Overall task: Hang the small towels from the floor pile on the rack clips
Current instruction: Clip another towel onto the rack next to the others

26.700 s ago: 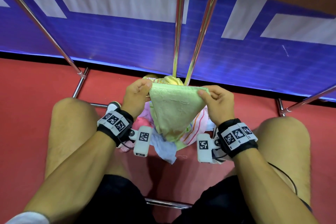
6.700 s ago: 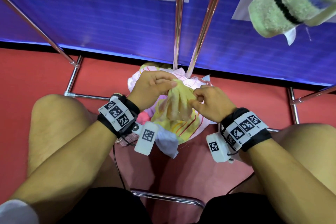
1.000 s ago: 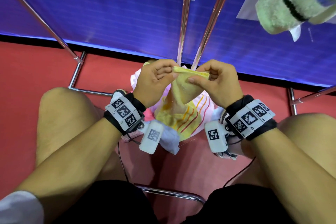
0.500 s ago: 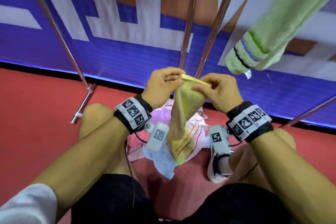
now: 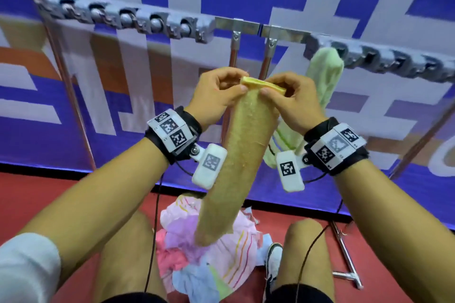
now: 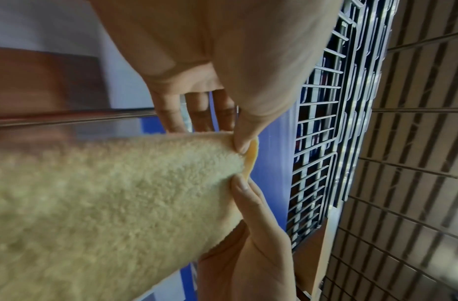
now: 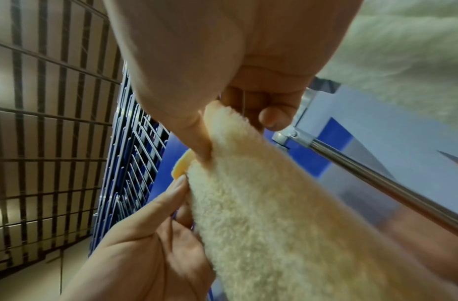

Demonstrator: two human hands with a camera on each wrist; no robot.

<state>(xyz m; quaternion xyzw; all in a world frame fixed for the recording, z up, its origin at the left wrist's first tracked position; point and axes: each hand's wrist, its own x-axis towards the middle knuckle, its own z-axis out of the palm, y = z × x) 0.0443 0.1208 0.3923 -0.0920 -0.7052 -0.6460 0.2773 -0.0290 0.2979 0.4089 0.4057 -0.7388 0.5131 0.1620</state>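
Head view shows the left hand (image 5: 216,96) and the right hand (image 5: 293,101) pinching together the top edge of a yellow terry towel (image 5: 236,162), thumbs in front, fingers behind. It hangs down long and narrow between the wrists. The rack bar with grey clips (image 5: 128,21) runs from 10 to 3 o'clock. A green towel (image 5: 325,76) hangs from a clip at 2 o'clock. The towel pile (image 5: 204,248) lies on the red floor (image 5: 49,192) at 6 o'clock.

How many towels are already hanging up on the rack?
1. A green towel hangs from the right row of clips. The yellow towel is pinched between both hands, not clipped. The right edge of the rack is out of view.
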